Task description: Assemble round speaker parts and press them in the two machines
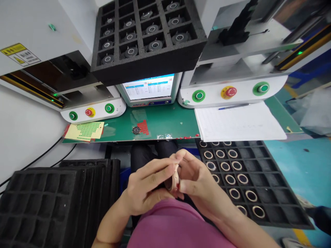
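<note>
Overlapping the screen (152, 91), beyond hands (147, 181) and ring (176, 177): black foam tray (157, 67).

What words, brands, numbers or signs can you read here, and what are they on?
Nothing legible for certain.
Monitor bezel: brand-like lettering, unclear.
Screen: rows of text, too small.
Warning label, left machine: yellow triangle sign, wording too blurred.
Paper sheets: faint writing, unreadable.
Yellow button rings: markings too small.
</note>
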`<move>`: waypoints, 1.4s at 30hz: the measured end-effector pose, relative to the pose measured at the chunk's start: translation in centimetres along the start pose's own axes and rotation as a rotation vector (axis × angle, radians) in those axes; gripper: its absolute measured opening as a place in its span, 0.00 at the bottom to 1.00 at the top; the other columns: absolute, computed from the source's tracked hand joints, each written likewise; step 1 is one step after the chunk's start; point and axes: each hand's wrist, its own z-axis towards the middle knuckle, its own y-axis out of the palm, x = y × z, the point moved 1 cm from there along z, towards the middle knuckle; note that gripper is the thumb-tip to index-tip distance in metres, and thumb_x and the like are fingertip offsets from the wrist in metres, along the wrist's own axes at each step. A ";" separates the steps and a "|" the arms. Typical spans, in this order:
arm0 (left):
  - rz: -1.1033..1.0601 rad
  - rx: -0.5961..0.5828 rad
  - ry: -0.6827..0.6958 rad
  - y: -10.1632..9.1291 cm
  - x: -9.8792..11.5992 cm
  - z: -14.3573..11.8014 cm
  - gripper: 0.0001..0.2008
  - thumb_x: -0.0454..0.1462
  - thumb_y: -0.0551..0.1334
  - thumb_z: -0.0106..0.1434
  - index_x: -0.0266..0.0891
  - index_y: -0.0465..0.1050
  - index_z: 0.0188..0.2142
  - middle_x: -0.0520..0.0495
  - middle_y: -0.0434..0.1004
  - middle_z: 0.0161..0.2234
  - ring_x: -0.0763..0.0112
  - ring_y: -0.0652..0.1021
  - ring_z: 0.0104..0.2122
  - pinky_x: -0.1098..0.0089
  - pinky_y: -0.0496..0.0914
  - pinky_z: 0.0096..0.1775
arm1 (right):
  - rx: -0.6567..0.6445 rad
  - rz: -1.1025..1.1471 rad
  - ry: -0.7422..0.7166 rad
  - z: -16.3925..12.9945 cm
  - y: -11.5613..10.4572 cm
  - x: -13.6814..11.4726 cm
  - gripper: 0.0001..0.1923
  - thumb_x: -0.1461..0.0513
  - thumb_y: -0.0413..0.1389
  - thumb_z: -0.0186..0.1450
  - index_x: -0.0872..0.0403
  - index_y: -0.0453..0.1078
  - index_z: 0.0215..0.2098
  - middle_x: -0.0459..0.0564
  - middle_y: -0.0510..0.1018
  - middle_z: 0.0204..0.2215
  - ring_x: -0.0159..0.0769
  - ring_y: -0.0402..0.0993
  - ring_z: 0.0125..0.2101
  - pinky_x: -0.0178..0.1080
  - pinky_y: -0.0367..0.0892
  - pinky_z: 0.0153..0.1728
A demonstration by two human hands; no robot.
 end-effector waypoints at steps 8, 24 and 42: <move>-0.781 0.216 -0.533 2.3 -0.5 0.4 0.19 0.45 0.60 0.67 0.40 0.77 0.52 0.37 0.82 0.46 0.62 0.82 0.36 0.67 0.77 0.38 | 0.136 -0.146 -0.216 -0.1 -0.9 0.6 0.22 0.47 0.69 0.52 0.50 0.69 0.35 0.45 0.74 0.31 0.32 0.70 0.30 0.33 0.70 0.30; -0.210 0.297 -0.504 4.2 0.0 0.3 0.11 0.41 0.54 0.72 0.40 0.67 0.34 0.55 0.68 0.24 0.80 0.67 0.21 0.79 0.64 0.25 | 0.121 -0.197 -0.228 0.2 0.3 2.2 0.12 0.54 0.60 0.65 0.47 0.76 0.45 0.50 0.81 0.40 0.34 0.76 0.33 0.30 0.69 0.24; 0.355 0.199 -0.260 4.6 -0.2 1.1 0.06 0.34 0.51 0.71 0.41 0.66 0.41 0.54 0.78 0.30 0.76 0.78 0.26 0.78 0.68 0.28 | 0.233 0.092 -0.180 0.9 0.8 2.7 0.08 0.57 0.61 0.58 0.47 0.79 0.36 0.44 0.84 0.34 0.28 0.79 0.32 0.28 0.71 0.35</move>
